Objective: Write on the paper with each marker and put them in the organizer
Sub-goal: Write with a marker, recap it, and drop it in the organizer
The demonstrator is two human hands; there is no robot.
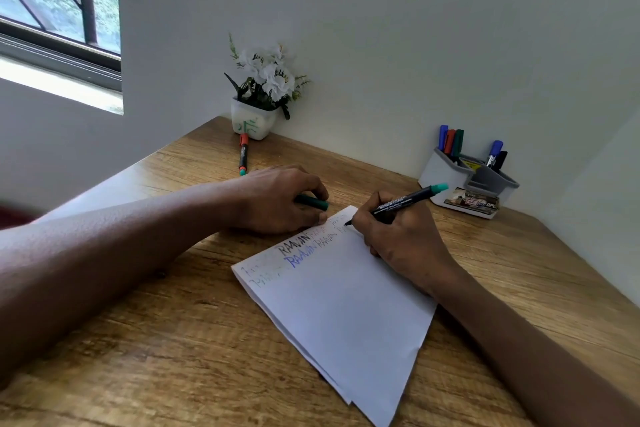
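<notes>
White paper (349, 308) lies on the wooden desk (156, 340), with words written in black, blue and green along its top edge. My right hand (401, 239) grips a black marker with a teal end (405, 201), its tip touching the paper's far corner. My left hand (277, 201) rests on the paper's top edge and holds a green marker cap (313, 202). Another marker with an orange cap (243, 154) lies on the desk near the flower pot. The grey organizer (446, 177) at the back right holds several markers.
A white pot of artificial flowers (258, 104) stands in the desk's far corner against the wall. A window (52, 3) is at the upper left. Walls bound the desk at the back and right.
</notes>
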